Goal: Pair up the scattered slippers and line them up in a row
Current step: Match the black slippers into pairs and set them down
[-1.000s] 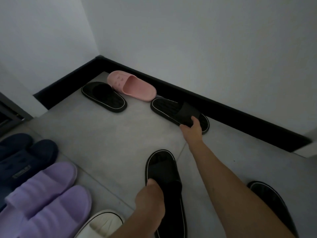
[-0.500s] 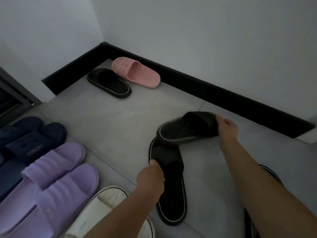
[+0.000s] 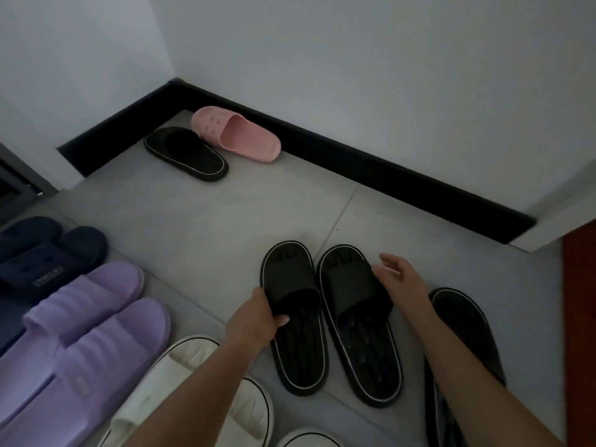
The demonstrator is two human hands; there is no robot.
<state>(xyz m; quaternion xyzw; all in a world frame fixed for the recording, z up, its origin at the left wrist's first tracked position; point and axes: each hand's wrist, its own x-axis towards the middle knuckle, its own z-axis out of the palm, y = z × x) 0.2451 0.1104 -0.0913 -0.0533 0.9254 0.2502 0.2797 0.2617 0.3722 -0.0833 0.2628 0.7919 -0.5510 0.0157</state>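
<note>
Two black slippers with white edging lie side by side on the grey floor, toes away from me. My left hand (image 3: pixel 256 321) grips the strap of the left black slipper (image 3: pixel 298 353). My right hand (image 3: pixel 401 280) rests with fingers spread against the strap side of the right black slipper (image 3: pixel 361 330), not gripping it. Another black slipper (image 3: pixel 467 330) lies to the right, partly under my right forearm. Far off in the corner are a lone black slipper (image 3: pixel 187 154) and a pink slipper (image 3: pixel 238 137), touching each other.
On the left stand a navy pair (image 3: pixel 48 250), a purple pair (image 3: pixel 84 333) and a white slipper (image 3: pixel 193 382); a second white slipper's toe (image 3: pixel 308 439) peeks at the bottom edge. A black skirting board (image 3: pixel 371 166) runs along the white walls. A reddish door edge (image 3: pixel 579 285) is at right.
My right hand carried the black slipper from the wall and set it down beside the one under my left hand, then opened. The view tilted down.
</note>
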